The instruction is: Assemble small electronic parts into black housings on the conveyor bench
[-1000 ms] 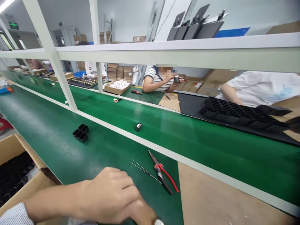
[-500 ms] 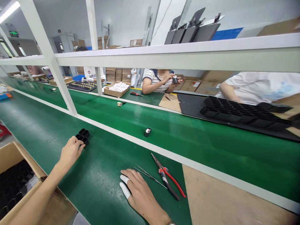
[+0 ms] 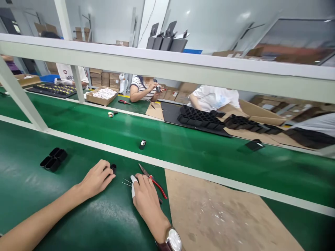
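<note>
My left hand (image 3: 97, 178) rests on the green mat with its fingers curled round a small black part (image 3: 113, 168). My right hand (image 3: 144, 197), with white finger cots on two fingers and a watch on the wrist, lies over the red-handled pliers (image 3: 154, 181) and thin tweezers (image 3: 126, 182); its fingers bend down onto them. A cluster of black plastic cells (image 3: 53, 159) sits to the left of my left hand. A small black part (image 3: 142, 144) rides on the green belt beyond the white rail.
A brown cardboard sheet (image 3: 220, 216) covers the mat at right. Across the belt, several people sit at work with black trays (image 3: 201, 118), a box of white parts (image 3: 102, 94) and cardboard boxes. A white frame rail (image 3: 167, 66) crosses overhead.
The view has swung right. My left hand left the cluster of black cells and came in toward my right hand with a small black part. My right hand moved onto the pliers and tweezers.
</note>
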A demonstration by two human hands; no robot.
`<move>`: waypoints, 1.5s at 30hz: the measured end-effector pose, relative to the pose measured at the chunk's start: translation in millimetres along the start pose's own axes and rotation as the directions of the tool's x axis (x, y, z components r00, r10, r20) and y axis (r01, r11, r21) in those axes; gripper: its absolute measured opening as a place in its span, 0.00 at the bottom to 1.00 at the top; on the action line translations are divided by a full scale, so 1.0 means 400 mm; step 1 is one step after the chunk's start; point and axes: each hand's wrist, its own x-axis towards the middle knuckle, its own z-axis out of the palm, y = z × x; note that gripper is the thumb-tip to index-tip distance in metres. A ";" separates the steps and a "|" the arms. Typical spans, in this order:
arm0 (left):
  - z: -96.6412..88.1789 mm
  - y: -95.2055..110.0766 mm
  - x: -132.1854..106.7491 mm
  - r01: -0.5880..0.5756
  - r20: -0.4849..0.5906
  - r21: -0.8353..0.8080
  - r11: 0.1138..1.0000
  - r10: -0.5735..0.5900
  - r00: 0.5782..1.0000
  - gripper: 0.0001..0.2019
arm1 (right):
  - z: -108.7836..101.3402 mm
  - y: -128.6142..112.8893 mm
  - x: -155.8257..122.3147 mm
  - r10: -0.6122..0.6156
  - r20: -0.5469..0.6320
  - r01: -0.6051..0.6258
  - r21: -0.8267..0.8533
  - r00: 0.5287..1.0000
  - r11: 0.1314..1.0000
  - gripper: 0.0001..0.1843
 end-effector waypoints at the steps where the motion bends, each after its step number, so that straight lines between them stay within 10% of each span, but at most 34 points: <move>1: 0.012 -0.003 -0.006 -0.002 -0.008 -0.043 0.999 0.001 1.000 0.06 | -0.001 0.010 0.001 0.026 0.019 -0.026 -0.026 0.999 0.999 0.24; 11: 0.049 -0.033 -0.058 0.106 0.045 -0.272 0.956 -0.097 0.994 0.05 | -0.002 0.041 -0.007 0.022 0.172 -0.032 0.054 0.985 0.998 0.19; 27: 0.040 -0.039 -0.064 0.128 0.090 -0.317 0.940 -0.104 0.990 0.07 | 0.036 0.109 0.020 0.188 -0.107 -0.187 0.014 0.976 0.982 0.16; 38: 0.035 -0.039 -0.065 0.128 0.082 -0.332 0.935 -0.106 0.991 0.09 | 0.090 0.127 0.068 0.213 -0.025 -0.213 -0.010 0.977 0.977 0.19; 45: 0.033 -0.042 -0.071 0.116 0.063 -0.343 0.932 -0.100 0.993 0.09 | 0.033 0.083 0.072 0.177 -0.050 -0.178 -0.014 0.983 0.984 0.14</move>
